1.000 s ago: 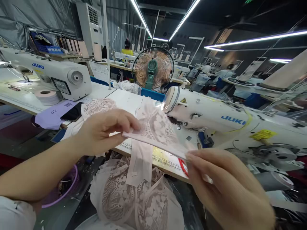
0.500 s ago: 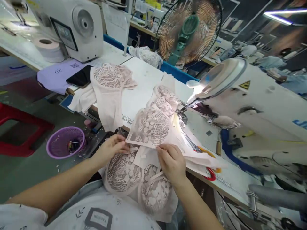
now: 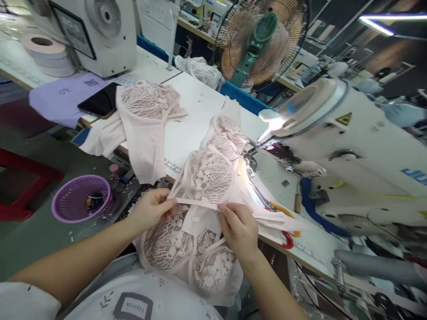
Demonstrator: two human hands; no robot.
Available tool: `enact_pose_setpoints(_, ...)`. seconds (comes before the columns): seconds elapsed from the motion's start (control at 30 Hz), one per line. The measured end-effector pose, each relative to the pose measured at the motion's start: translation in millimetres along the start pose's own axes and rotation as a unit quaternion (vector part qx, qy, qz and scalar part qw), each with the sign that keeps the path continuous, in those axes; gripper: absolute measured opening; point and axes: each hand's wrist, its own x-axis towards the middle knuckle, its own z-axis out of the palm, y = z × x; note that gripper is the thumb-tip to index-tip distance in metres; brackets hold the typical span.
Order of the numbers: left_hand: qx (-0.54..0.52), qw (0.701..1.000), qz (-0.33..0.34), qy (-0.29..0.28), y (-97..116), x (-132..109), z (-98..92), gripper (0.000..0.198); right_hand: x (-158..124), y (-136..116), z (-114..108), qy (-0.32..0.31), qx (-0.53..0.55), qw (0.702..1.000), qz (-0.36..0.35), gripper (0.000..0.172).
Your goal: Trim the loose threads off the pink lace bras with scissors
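A pale pink lace bra (image 3: 210,178) lies over the front edge of the sewing table, its far part beside the needle area of the sewing machine (image 3: 333,129). My left hand (image 3: 155,206) pinches the left corner of its near edge. Thumb and fingers of my right hand (image 3: 238,224) grip the same edge farther right, so the strip between them is stretched straight. Below my hands, a second lace bra (image 3: 167,244) rests on my lap, partly covered by them. Scissors (image 3: 287,239) with red and orange handles lie right of my right hand, partly under fabric.
Another lace bra (image 3: 143,106) hangs over the table edge at left, near a black phone (image 3: 100,100) and a purple sheet (image 3: 55,100). A purple basket (image 3: 82,198) and red stool (image 3: 26,182) stand on the floor. A large fan (image 3: 260,44) is behind the table.
My left hand has shifted its hold at the left corner, the thumb now lying along the edge. My right hand keeps its grip. The view has turned slightly.
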Motion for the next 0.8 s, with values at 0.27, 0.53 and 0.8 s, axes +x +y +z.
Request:
enact_pose_setpoints(0.27, 0.027, 0.998, 0.038, 0.038, 26.4, 3.2, -9.8, 0.022, 1.4, 11.6, -12.9, -0.015, -0.044, 0.999, 0.017, 0.023)
enact_pose_setpoints(0.53, 0.012, 0.999, 0.017, 0.044, 52.0, 5.5, -5.9, 0.020, -4.3, 26.3, -41.9, -0.015, -0.057, 0.998, 0.009, 0.022)
enact_pose_setpoints(0.8, 0.020, 0.998, 0.016, 0.053, 56.2, 11.5, -6.1, 0.026, -44.5, 40.4, -83.7, -0.092, -0.014, 0.992, 0.081, 0.021)
